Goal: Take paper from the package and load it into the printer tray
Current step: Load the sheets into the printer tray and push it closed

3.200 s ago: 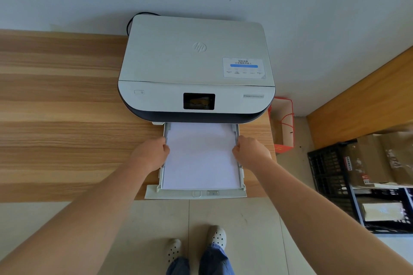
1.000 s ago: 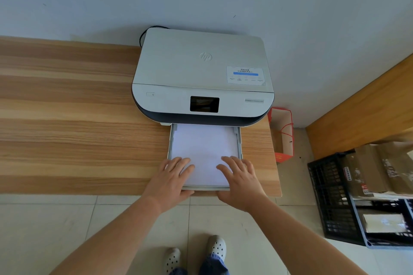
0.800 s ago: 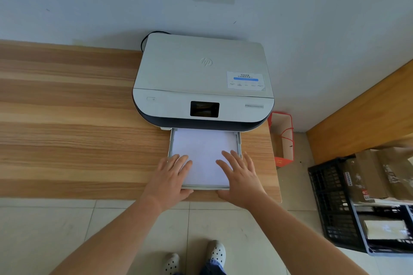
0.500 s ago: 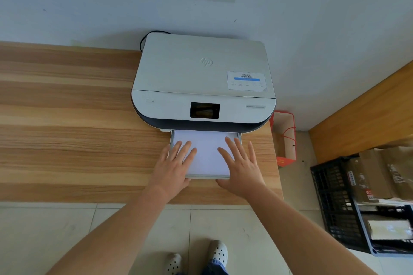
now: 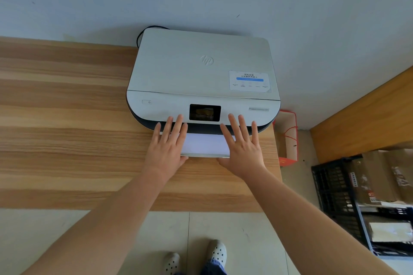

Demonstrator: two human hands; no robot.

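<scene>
Both hands, left (image 5: pixel 166 150) and right (image 5: pixel 242 149), lie flat, fingers spread, gripping nothing. The tray (image 5: pixel 204 154) of paper (image 5: pixel 205 144) points into the printer (image 5: pixel 201 73), mostly inside.

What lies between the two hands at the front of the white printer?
In the head view, a strip of white paper in the pale printer tray shows between the left hand and right hand; nothing else lies there.

White printer (image 5: pixel 201 69) (base perhaps navy), wood-striped desk (image 5: pixel 67 118).
</scene>
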